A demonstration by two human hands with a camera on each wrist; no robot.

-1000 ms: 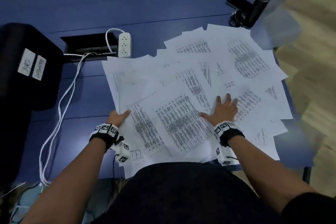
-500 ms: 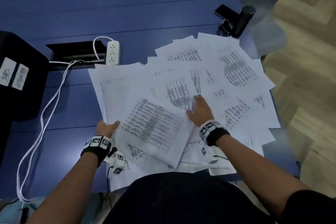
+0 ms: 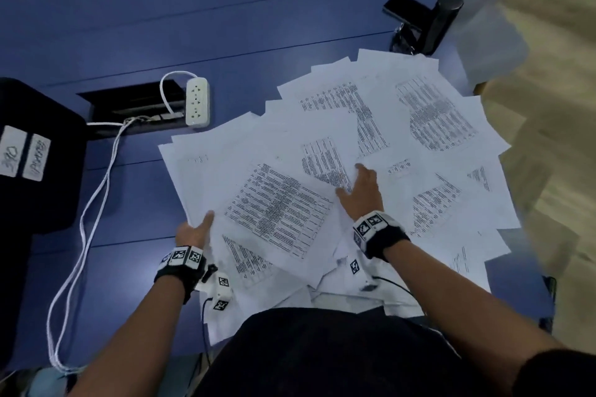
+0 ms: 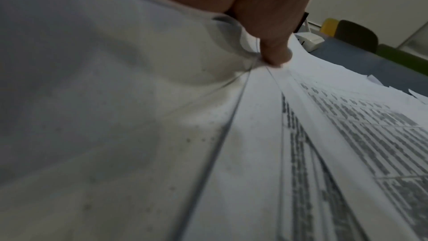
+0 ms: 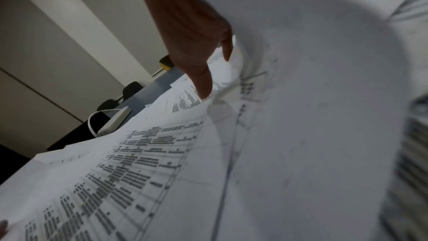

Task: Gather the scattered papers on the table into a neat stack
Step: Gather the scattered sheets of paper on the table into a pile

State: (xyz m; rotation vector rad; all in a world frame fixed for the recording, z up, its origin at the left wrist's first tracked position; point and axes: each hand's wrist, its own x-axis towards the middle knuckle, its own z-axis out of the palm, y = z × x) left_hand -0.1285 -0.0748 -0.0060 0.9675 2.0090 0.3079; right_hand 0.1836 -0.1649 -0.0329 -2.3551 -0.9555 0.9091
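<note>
Several white printed papers point(image 3: 435, 126) lie fanned across the blue table point(image 3: 258, 26). At the pile's near left edge my left hand point(image 3: 193, 230) grips a bundle of sheets point(image 3: 277, 209). Its thumb point(image 4: 275, 56) presses on top and the fingers are hidden underneath. My right hand point(image 3: 361, 190) is in the middle of the pile. Its thumb point(image 5: 201, 80) lies on a printed sheet, and a curled sheet point(image 5: 312, 61) covers the fingers, so it pinches that paper.
A white power strip point(image 3: 197, 101) with a cable point(image 3: 93, 203) lies left of the papers beside a table slot point(image 3: 129, 106). A black case point(image 3: 32, 155) is far left. A black cylinder point(image 3: 440, 22) and a dark phone point(image 3: 406, 11) stand behind. The table's right edge is close.
My right hand has moved left and further into the pile, from lying flat to pinching a sheet. Printed sheets slid toward the left bundle. My left hand kept its grip.
</note>
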